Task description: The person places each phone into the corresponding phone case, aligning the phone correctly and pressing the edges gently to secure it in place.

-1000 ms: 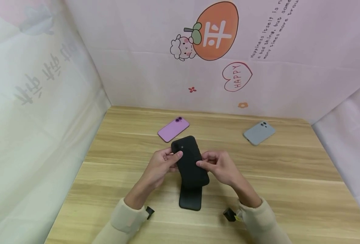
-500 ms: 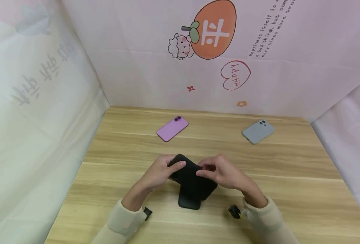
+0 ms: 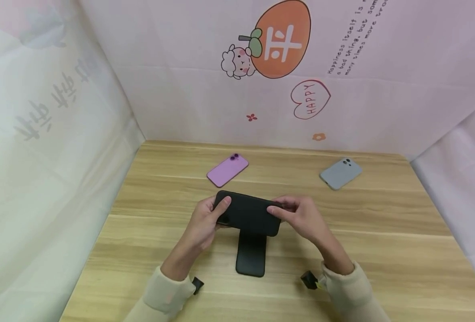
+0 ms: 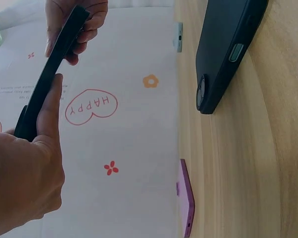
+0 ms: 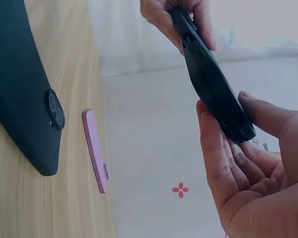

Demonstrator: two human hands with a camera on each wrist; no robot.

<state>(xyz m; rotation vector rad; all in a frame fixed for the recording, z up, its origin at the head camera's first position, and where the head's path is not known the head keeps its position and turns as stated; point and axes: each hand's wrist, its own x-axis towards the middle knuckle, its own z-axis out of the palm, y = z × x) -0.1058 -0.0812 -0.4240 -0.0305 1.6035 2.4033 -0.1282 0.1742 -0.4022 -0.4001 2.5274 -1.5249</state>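
A black phone (image 3: pixel 248 215) is held lengthwise above the table, back towards the head camera. Its edge (image 5: pixel 213 79) shows cutouts like those of a case in the right wrist view. My left hand (image 3: pixel 203 221) grips the left end, thumb on the face towards me and fingers behind. At the other end, my right hand (image 3: pixel 303 217) pinches it between thumb and fingers. Below lies a second black phone (image 3: pixel 251 259), partly hidden by the held one; the right wrist view shows its two camera lenses (image 5: pixel 55 109).
A purple phone (image 3: pixel 227 170) lies on the wooden table (image 3: pixel 161 250) towards the back. Farther right is a pale grey-blue phone (image 3: pixel 340 173). Printed cloth (image 3: pixel 197 103) hangs behind the table and along both sides.
The held phone first dipped nearer the table, then rose again. It has turned from nearly upright to lying crosswise, its right end swinging up. Both hands still hold it.
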